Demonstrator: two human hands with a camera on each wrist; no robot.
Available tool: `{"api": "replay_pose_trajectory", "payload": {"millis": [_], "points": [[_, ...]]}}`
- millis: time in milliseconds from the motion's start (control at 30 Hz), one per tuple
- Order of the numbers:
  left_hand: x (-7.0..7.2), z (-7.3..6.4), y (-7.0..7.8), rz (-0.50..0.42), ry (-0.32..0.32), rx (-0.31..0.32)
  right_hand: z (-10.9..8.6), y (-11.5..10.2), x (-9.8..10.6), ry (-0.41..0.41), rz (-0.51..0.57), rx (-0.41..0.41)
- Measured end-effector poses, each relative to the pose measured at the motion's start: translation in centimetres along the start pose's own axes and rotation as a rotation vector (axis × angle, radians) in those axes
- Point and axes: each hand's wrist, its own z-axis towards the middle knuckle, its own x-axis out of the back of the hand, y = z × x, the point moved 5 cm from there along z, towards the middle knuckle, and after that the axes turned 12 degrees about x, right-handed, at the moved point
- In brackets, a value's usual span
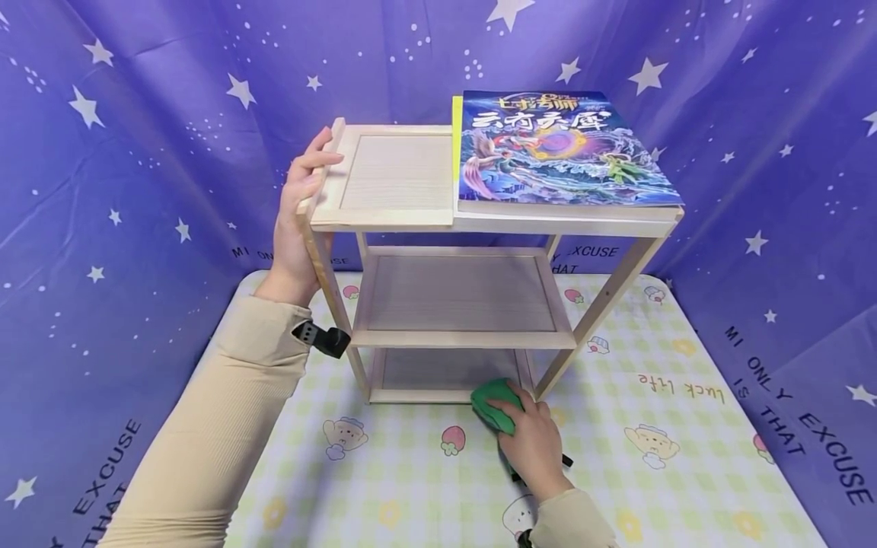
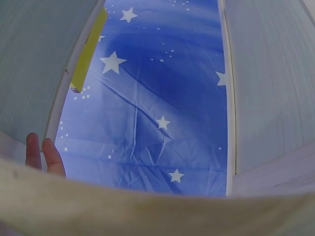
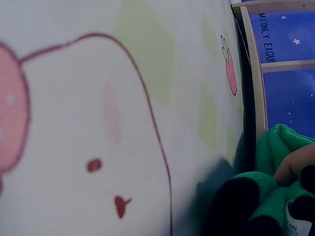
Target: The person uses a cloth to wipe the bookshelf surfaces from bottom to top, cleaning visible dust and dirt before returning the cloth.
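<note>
A pale wooden three-tier shelf (image 1: 473, 339) stands upright on the table. My left hand (image 1: 291, 240) grips the left end of its top tier, fingers over the upper edge. In the left wrist view, two fingertips (image 2: 53, 158) show beyond a blurred wooden bar, between the tiers. My right hand (image 1: 537, 443) holds a bunched green cloth (image 1: 495, 405) at the front edge of the bottom tier, near the right front leg. In the right wrist view the cloth (image 3: 278, 142) bulges around a finger, close by the shelf's frame; dark shapes hide part of it.
A book with a blue illustrated cover (image 1: 562, 152) lies on the right side of the top tier, over a yellow-edged one (image 1: 457, 141). A checked cloth with cartoon prints (image 1: 411, 472) covers the table. Purple star-patterned curtains (image 1: 171, 152) hang around it.
</note>
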Motion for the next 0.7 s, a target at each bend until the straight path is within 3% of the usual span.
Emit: {"api": "replay_pose_trajectory", "payload": {"millis": [700], "points": [[0.0, 0.0, 0.0, -0.006, 0.001, 0.006, -0.8, 1.6, 1.3, -0.008, -0.004, -0.067]]}}
